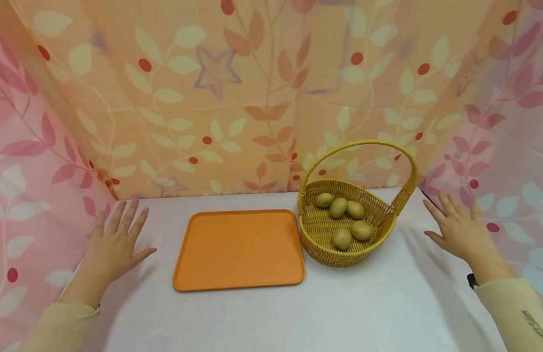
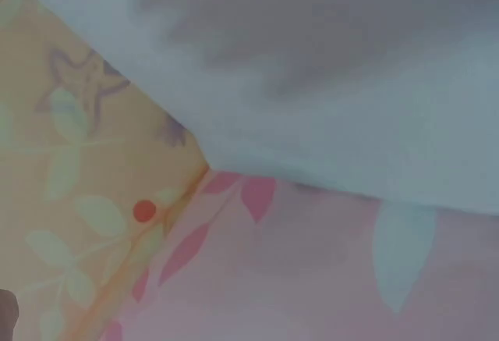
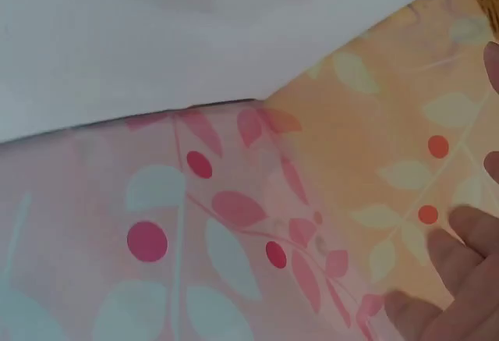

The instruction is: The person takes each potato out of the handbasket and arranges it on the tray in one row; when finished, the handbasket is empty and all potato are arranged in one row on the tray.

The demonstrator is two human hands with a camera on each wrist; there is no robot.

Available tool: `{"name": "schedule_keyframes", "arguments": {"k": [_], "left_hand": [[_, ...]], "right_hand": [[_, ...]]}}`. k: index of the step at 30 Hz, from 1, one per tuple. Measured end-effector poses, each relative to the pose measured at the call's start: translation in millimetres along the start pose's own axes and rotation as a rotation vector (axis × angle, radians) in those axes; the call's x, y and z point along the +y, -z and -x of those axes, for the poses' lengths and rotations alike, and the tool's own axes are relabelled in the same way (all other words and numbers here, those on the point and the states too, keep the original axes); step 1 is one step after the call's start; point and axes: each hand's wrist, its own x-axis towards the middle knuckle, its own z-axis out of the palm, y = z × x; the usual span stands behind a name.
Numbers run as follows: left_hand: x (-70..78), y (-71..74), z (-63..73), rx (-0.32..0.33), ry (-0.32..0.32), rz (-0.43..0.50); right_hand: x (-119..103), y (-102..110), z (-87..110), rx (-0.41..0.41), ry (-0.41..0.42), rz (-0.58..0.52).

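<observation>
My left hand [image 1: 113, 244] is held over the left side of the table, fingers spread, with nothing in it. To its right lies an orange rectangular tray [image 1: 239, 250] with a bare surface. A yellow woven basket [image 1: 337, 259] with a tall arched handle stands right beside the tray. Inside the basket are several brownish-green, egg-shaped fruits that look like kiwis [image 1: 361, 230]. Over the table's right edge hovers my right hand [image 1: 462, 232], also spread and holding nothing; its fingers show in the right wrist view [image 3: 460, 278]. Only a fingertip [image 2: 6, 314] shows in the left wrist view.
The white tabletop [image 1: 271, 318] stretches in front of the tray and basket. Behind it hangs an orange curtain [image 1: 236, 112] with leaf patterns, close to the basket. Pink patterned curtains [image 1: 29, 161] close off the left and right sides.
</observation>
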Motion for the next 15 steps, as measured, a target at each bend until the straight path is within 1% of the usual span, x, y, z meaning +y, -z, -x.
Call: {"name": "schedule_keyframes", "arguments": {"k": [3,5,9,15], "left_hand": [[8.4,-1.9,4.7,0.025,0.004,0.027],[15.9,-4.4,8.8,0.033,0.012,0.047],[36.1,-11.2,17.9,0.021,0.034,0.123],[68.5,-14.7,30.8,-0.012,0.092,0.262]], "right_hand": [[-4.2,3.8,-0.7,0.0,0.01,-0.057],[-8.5,8.1,-1.7,-0.013,0.001,-0.118],[-20.6,20.2,-4.8,-0.044,-0.033,-0.243],[-44.2,37.2,-16.3,-0.023,-0.01,-0.391]]}}
